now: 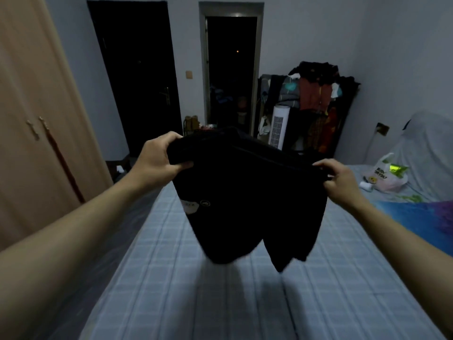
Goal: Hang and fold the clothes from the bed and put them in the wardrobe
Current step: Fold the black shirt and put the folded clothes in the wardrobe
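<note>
- Black soft cloth shorts [247, 200] with two short legs are held up in the air over the blue checked bed [196, 290]
- The waistband is gripped by the left hand [159, 160], fingers curled round it, and pinched at the other end by the right hand [340, 180]
- The step looks like spreading out before folding; next, the shorts likely need to be laid flat
- Counted: one pair of shorts, two hands, one tan wooden wardrobe [36, 119], shut, with two handles

The bed [220, 303] is the open ground: its checked sheet lies bare down the middle and near end. Over its middle hang black shorts [247, 204], blocking the way forward. At its far right sit a plastic bag [384, 175] and blue bedding [416, 217]; the wardrobe [36, 119] stands close along its left.
</note>
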